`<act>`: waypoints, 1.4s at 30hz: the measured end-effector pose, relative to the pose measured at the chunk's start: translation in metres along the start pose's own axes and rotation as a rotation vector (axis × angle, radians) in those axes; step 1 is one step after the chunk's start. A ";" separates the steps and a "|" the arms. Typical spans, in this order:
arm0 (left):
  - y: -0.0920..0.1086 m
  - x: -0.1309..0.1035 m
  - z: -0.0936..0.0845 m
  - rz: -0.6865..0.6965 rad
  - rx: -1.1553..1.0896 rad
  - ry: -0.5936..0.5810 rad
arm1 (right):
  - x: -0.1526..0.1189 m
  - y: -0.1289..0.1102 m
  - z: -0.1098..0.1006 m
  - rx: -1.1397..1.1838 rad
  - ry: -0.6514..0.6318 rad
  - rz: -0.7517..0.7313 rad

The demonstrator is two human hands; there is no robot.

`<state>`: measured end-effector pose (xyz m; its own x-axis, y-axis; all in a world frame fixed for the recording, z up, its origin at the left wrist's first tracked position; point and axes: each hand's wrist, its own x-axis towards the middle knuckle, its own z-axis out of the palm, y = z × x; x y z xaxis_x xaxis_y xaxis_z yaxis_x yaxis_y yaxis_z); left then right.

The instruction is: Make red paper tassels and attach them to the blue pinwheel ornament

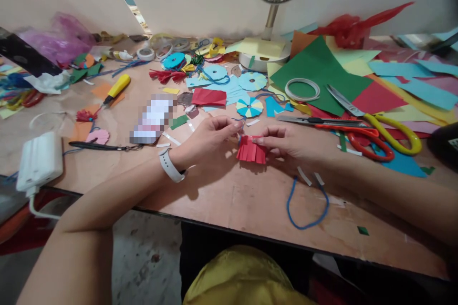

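A small red paper strip with a fringed lower edge [251, 151] hangs just above the table between my hands. My right hand [277, 142] pinches its upper right part between thumb and fingers. At its left end, my left hand [222, 134] has thumb and forefinger together on a thin blue string [240, 132], which runs toward the fringe; the fingers partly hide it. Right behind the hands lies a blue and yellow pleated paper disc [249, 107]. A loop of blue yarn [308, 225] rests on the table in front of my right forearm.
Orange scissors [370, 140], yellow-handled scissors [393, 133] and a box cutter [318, 120] lie at right near green paper [318, 74]. A phone [153, 119], a yellow screwdriver-like tool [117, 88] and a white charger [40, 161] are at left. A fan [272, 21] stands behind.
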<state>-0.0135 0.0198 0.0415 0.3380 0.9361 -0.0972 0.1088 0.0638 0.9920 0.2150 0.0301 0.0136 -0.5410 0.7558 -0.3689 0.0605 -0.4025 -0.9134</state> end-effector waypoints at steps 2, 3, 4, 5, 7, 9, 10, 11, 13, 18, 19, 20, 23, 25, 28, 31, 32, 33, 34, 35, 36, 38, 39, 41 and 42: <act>-0.002 -0.003 -0.002 0.043 -0.008 0.083 | -0.002 -0.002 0.007 0.039 0.006 0.023; -0.003 -0.006 -0.002 0.064 -0.005 0.131 | -0.004 -0.002 0.011 0.068 0.013 0.028; -0.003 -0.009 -0.003 0.077 -0.013 0.166 | -0.007 -0.002 0.014 0.102 0.025 0.020; -0.003 -0.013 -0.002 0.074 -0.039 0.170 | -0.009 -0.002 0.018 0.136 0.039 0.003; -0.004 -0.023 0.002 0.026 -0.144 0.084 | -0.015 0.000 0.024 0.196 0.074 -0.051; -0.005 -0.032 0.011 -0.041 -0.272 -0.055 | -0.019 0.004 0.030 0.238 0.128 -0.105; -0.007 -0.036 0.017 -0.087 -0.326 -0.093 | -0.020 0.006 0.033 0.257 0.157 -0.121; -0.010 -0.039 0.023 -0.113 -0.389 -0.074 | -0.021 0.008 0.034 0.275 0.183 -0.132; -0.016 -0.042 0.032 -0.160 -0.507 -0.020 | -0.021 0.012 0.036 0.297 0.226 -0.145; -0.025 -0.040 0.041 -0.173 -0.625 -0.008 | -0.016 0.018 0.035 0.285 0.281 -0.177; -0.025 -0.039 0.041 -0.174 -0.630 -0.021 | -0.015 0.018 0.036 0.285 0.288 -0.186; -0.025 -0.039 0.041 -0.178 -0.636 -0.030 | -0.014 0.018 0.037 0.285 0.294 -0.196; -0.025 -0.037 0.040 -0.193 -0.661 0.004 | -0.013 0.019 0.039 0.272 0.292 -0.225; -0.026 -0.035 0.038 -0.194 -0.670 0.066 | -0.013 0.020 0.040 0.264 0.276 -0.229; -0.026 -0.032 0.033 -0.180 -0.649 0.136 | -0.014 0.021 0.036 0.258 0.227 -0.211; -0.021 -0.031 0.028 -0.134 -0.637 0.133 | -0.014 0.022 0.029 0.188 0.139 -0.228; -0.019 -0.030 0.026 -0.131 -0.638 0.118 | -0.014 0.022 0.027 0.163 0.134 -0.241; -0.018 -0.030 0.025 -0.136 -0.641 0.103 | -0.013 0.022 0.026 0.144 0.145 -0.253; -0.016 -0.029 0.024 -0.148 -0.646 0.091 | -0.013 0.022 0.025 0.133 0.166 -0.261; -0.016 -0.028 0.022 -0.165 -0.652 0.082 | -0.012 0.021 0.024 0.131 0.193 -0.266; -0.016 -0.027 0.021 -0.182 -0.661 0.071 | -0.012 0.021 0.024 0.130 0.214 -0.270; -0.017 -0.025 0.018 -0.199 -0.689 0.040 | -0.011 0.021 0.025 0.113 0.229 -0.279; -0.018 -0.025 0.017 -0.206 -0.701 0.024 | -0.011 0.021 0.026 0.097 0.236 -0.280; -0.020 -0.025 0.016 -0.214 -0.696 0.005 | -0.011 0.020 0.027 0.061 0.255 -0.280; -0.021 -0.025 0.017 -0.207 -0.671 0.001 | -0.011 0.020 0.028 0.043 0.263 -0.281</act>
<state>-0.0084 -0.0109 0.0214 0.3716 0.8819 -0.2902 -0.4297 0.4404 0.7883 0.1989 -0.0011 0.0042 -0.2975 0.9442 -0.1416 -0.0978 -0.1777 -0.9792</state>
